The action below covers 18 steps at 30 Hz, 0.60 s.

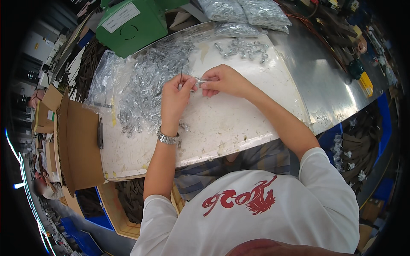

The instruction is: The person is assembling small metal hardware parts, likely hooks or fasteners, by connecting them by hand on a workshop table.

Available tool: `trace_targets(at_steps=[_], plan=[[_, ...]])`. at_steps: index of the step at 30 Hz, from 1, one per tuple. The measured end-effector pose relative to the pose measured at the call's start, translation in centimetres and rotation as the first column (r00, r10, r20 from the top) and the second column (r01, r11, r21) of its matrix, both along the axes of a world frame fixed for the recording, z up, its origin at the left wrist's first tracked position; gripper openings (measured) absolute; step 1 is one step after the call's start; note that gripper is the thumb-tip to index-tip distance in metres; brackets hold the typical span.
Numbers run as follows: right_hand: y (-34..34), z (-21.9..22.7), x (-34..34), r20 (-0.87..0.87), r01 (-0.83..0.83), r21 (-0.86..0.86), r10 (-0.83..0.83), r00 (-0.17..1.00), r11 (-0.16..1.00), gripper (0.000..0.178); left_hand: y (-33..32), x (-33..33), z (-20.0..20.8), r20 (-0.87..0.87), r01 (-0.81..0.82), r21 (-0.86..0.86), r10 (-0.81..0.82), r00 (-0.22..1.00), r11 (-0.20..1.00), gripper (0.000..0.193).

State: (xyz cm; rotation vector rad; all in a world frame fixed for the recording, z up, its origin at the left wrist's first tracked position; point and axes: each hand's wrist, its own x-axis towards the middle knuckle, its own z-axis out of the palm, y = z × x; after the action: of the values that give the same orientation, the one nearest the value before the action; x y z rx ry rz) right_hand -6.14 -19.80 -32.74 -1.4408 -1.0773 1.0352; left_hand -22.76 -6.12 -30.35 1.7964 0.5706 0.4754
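Observation:
Over the white tabletop, my left hand [176, 94] and my right hand [228, 81] meet fingertip to fingertip. Pinched between them is a small shiny metal piece [199, 80]; its exact kind is too small to tell. A thin dark rod [181, 73] sticks up by my left fingers. Just left of my left hand lies a heap of small silvery metal fittings [147, 77], some with ring-shaped ends, partly on clear plastic sheeting [106, 72]. Beyond my right hand, several similar loose fittings [243, 50] lie spread on the table.
A green machine [132, 25] stands at the back left. Filled plastic bags [252, 15] are stacked at the back. An open cardboard box [81, 145] sits against the table's left edge. Bare sheet metal [324, 89] covers the right side. Dark strips fill a blue bin [363, 141] at lower right.

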Motion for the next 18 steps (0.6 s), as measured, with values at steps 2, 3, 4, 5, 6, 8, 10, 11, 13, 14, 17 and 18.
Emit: trace_targets(at_steps=[2,3,4,5,6,8,10,11,13,14,17,18], plan=[[0.0,0.2,-0.1,0.008,0.005,0.013,-0.005,1.0,1.0,0.028,0.0,0.0,-0.4,0.047,-0.018,0.069,0.015,0.999,0.997,0.017],[0.0,0.4,0.0,-0.093,-0.008,-0.036,0.005,0.996,0.999,0.029,0.0,0.0,-0.5,0.095,-0.039,0.136,0.026,0.995,0.99,0.015],[0.0,0.5,0.2,-0.192,-0.023,-0.084,0.007,0.981,0.996,0.03,-0.2,0.1,-0.4,0.096,-0.037,0.135,0.024,0.995,0.99,0.015],[0.0,0.6,0.4,-0.192,-0.022,-0.084,0.005,0.981,0.996,0.03,-0.4,0.0,-0.2,0.104,-0.05,0.254,0.024,0.994,0.966,0.014],[-0.1,0.6,0.6,-0.227,-0.033,-0.108,0.008,0.974,0.994,0.032,-0.7,0.0,0.0,0.113,-0.063,0.369,0.023,0.993,0.927,0.012],[-0.1,0.6,1.0,-0.263,-0.048,-0.131,0.012,0.965,0.99,0.033,-1.0,-0.1,0.2,0.092,-0.07,0.433,0.033,0.995,0.899,0.012],[-0.2,0.5,1.2,-0.335,-0.095,-0.08,0.063,0.94,0.992,0.035,-1.1,-0.1,0.4,0.073,-0.075,0.494,0.044,0.996,0.866,0.011],[-0.3,0.6,1.2,-0.334,-0.095,-0.082,0.062,0.94,0.992,0.035,-1.1,-0.1,0.4,0.057,-0.078,0.55,0.055,0.997,0.832,0.012],[-0.4,0.7,1.1,-0.327,-0.147,-0.035,0.128,0.936,0.988,0.032,-1.1,-0.1,0.4,0.043,-0.08,0.603,0.068,0.997,0.793,0.013],[-0.4,0.7,1.1,-0.326,-0.148,-0.035,0.129,0.937,0.988,0.032,-1.2,0.0,0.2,0.105,-0.097,0.526,0.048,0.993,0.845,0.013],[-0.4,0.6,1.1,-0.295,-0.2,-0.044,0.179,0.939,0.979,0.027,-0.9,0.1,0.1,0.134,-0.055,0.317,0.013,0.991,0.947,0.013],[-0.5,0.6,1.1,-0.31,-0.212,-0.038,0.19,0.932,0.977,0.026,-0.6,0.1,0.0,0.101,-0.005,0.183,-0.014,0.995,0.983,0.014]])
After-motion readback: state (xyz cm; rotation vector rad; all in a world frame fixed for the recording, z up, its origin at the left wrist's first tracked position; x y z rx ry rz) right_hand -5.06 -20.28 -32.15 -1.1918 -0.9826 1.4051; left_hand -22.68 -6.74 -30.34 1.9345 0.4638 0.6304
